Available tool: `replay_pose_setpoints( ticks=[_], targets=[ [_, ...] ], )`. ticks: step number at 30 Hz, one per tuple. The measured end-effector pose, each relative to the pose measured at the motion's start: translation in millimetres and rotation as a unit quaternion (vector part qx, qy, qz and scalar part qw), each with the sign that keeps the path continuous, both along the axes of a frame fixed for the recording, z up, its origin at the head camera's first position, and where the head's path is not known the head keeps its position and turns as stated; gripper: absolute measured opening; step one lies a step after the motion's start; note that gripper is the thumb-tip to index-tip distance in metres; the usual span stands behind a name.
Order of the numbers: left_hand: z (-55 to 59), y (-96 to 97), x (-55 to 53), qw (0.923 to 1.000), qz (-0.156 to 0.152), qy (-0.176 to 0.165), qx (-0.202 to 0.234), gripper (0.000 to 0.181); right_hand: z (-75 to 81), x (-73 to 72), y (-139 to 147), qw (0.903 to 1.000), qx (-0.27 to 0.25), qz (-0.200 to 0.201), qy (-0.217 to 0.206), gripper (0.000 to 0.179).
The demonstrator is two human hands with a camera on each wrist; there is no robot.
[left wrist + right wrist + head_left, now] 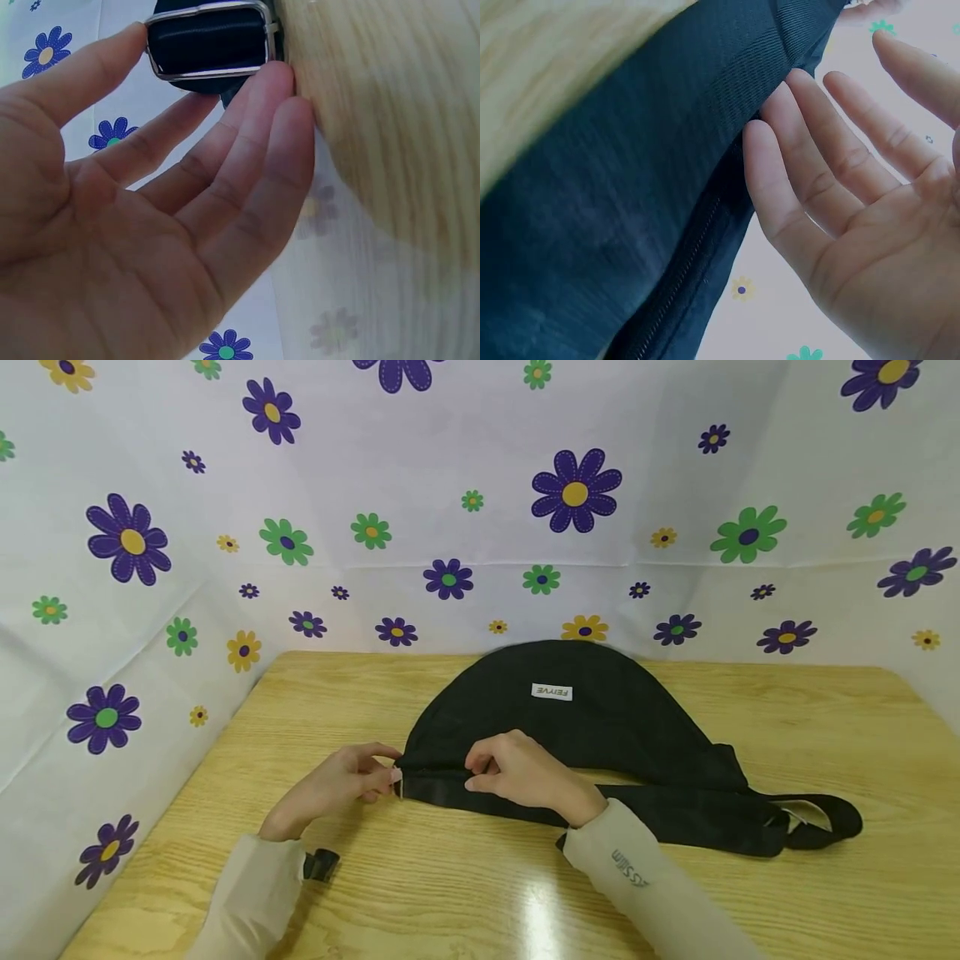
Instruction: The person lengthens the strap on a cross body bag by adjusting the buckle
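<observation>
A curtained-off tabletop workspace: 1 wood-grain table (450,893) stands against a white floral-print curtain (465,435) with purple, green and yellow daisies, rising behind it and along its left side. Home, studio or lab cannot be told.

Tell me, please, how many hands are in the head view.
2: the left hand gripping the metal buckle, and the right hand over the black bag.
</observation>
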State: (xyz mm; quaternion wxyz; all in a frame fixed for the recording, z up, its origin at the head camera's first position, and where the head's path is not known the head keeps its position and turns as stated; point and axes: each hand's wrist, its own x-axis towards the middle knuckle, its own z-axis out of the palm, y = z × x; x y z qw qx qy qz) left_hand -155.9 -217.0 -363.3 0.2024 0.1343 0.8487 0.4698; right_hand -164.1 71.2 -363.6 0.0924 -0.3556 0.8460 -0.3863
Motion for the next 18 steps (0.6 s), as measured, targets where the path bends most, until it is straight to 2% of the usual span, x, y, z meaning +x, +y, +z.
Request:
replay_pose_setpoints(
  ticks=[4, 9, 18],
  targets=[
    [-1.1, 1.7, -1.8, 0.9999, 0.004, 0.003, -0.012, 0.052, -2.5, -1.1, -2.7, 1.0, -0.007, 0.003, 0.006, 0.011],
    [-1.2, 3.4, -3.7, 0.9997, 0.009, 0.003, -0.02, 0.052, -3.0, -5.0, -6.6, 0.9999, -0.006, 0.004, -0.009, 0.01],
    [-1.7, 5.7, -5.5, 0.9996, 0.012, 0.004, -0.026, 0.051, -4.3, -12.9, -13.3, 0.9971, -0.011, 0.011, -0.074, 0.01]
  ],
)
